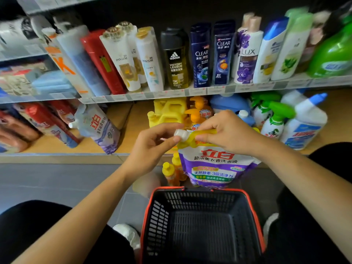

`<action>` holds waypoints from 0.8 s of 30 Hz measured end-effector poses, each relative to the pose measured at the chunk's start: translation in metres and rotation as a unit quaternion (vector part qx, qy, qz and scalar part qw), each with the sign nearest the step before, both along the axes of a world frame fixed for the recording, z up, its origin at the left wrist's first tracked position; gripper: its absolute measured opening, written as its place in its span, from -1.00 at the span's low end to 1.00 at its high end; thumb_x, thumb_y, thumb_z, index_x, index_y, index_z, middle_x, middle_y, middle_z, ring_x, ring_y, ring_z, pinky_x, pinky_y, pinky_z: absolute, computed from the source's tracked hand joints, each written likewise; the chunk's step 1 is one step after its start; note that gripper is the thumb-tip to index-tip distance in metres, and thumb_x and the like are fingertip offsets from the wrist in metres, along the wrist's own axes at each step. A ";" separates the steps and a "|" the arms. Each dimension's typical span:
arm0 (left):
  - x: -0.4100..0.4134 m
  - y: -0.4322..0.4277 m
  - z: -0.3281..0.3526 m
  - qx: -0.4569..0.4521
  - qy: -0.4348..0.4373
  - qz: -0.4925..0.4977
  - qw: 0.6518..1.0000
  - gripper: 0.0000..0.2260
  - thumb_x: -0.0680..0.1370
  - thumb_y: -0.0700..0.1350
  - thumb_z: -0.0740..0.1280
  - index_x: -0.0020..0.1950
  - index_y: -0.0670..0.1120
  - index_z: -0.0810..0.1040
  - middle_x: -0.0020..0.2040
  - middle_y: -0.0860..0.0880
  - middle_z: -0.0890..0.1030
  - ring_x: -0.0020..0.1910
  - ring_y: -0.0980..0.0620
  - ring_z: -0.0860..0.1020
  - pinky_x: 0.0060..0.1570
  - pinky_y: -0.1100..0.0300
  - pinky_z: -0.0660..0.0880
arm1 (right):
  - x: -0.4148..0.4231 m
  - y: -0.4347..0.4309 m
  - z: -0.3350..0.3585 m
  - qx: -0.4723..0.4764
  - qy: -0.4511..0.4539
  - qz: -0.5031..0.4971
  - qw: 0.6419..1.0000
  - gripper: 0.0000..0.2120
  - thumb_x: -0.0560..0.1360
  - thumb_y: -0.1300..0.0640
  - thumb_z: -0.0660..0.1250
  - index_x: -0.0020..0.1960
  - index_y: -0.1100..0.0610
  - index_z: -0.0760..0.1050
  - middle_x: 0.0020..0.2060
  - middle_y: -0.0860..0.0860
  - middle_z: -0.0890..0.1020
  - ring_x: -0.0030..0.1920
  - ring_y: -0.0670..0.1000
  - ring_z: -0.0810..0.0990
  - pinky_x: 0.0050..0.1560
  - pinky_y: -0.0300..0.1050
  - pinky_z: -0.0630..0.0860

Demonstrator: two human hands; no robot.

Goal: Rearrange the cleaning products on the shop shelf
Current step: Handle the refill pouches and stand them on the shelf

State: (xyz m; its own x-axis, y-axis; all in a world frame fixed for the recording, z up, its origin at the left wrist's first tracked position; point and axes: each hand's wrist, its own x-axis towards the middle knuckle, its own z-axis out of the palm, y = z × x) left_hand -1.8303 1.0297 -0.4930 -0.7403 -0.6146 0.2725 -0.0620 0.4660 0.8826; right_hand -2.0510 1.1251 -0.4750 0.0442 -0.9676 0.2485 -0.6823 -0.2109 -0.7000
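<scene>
Left hand point(152, 139) pinching the white screw cap point(180, 134), right hand point(226, 130) curled over the yellow top edge, a person holds a purple laundry-liquid refill pouch point(215, 164) hanging between a black shopping basket point(198, 188) and the lower shelf point(125, 130). Both forearms reach forward, wrists turned inward. Supporting the floppy base should help stand it beside its leaning twin point(99, 128)

The right grip point(228, 130) covers the top edge of the purple-and-yellow soft plastic detergent pouch point(215, 164). The left grip point(152, 141) hides part of its white plastic screw cap point(180, 134). The pouch's bottom sits behind the black mesh plastic basket with an orange rim point(158, 221), which the frame's lower edge cuts off. Far left of the left grip, red and blue packages point(43, 121) are too blurred to read. Up and right of the right grip, the frame's edge crops a green plastic jug point(331, 54).
</scene>
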 end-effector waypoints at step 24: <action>0.001 -0.007 0.008 -0.058 -0.032 -0.026 0.997 -0.83 0.56 -0.11 0.41 0.11 -0.13 0.67 -0.02 -0.09 0.67 -0.05 -0.12 0.64 -0.04 -0.13 0.61 | 0.003 0.000 -0.010 0.013 -0.022 0.015 1.000 -0.89 0.53 0.05 0.44 -0.02 0.02 0.73 -0.22 -0.01 0.72 -0.16 0.01 0.66 -0.12 0.14 0.57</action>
